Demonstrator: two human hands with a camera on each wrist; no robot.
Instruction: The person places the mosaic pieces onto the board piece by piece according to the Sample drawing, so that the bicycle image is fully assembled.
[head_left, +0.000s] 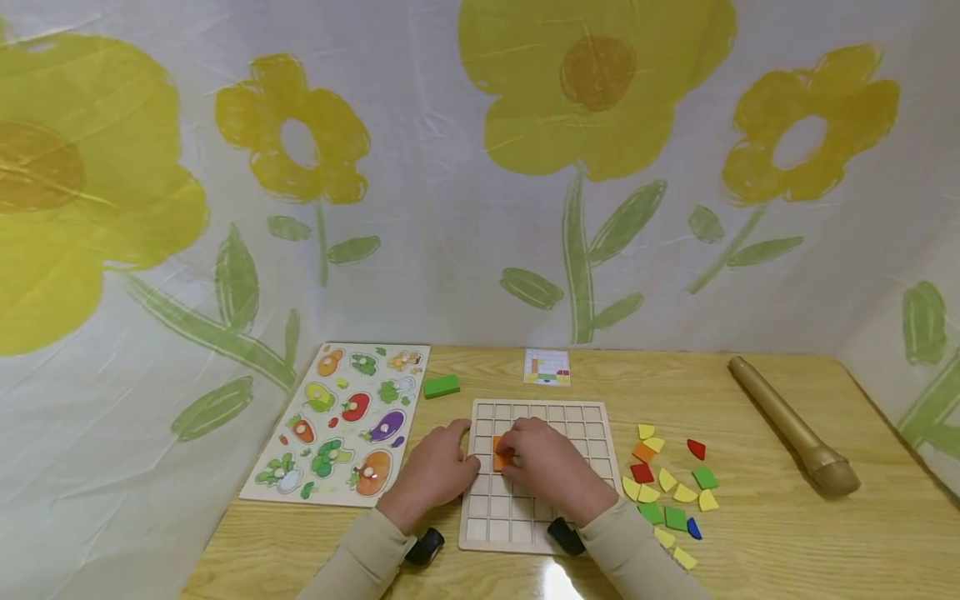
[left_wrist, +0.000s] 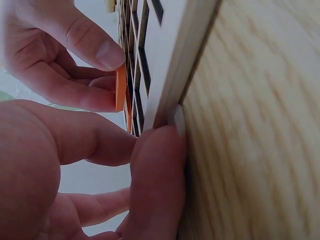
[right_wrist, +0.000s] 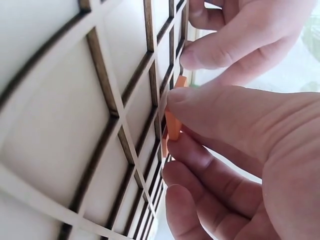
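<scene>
A pale wooden grid board lies flat on the table. At its left edge is my left hand; in the left wrist view its fingers hold that edge, one against the side and another at the top. Over the board's left-centre squares, my right hand pinches an orange square tile between thumb and fingers. The tile stands tilted just at the grid surface. More orange shows at the grid beside the fingertips, partly hidden by the hand.
Loose yellow, green, red, orange and blue tiles lie right of the board. A vegetable puzzle board is at left, near a green block. Behind stands a pattern card lying flat. A gold microphone-shaped object rests far right.
</scene>
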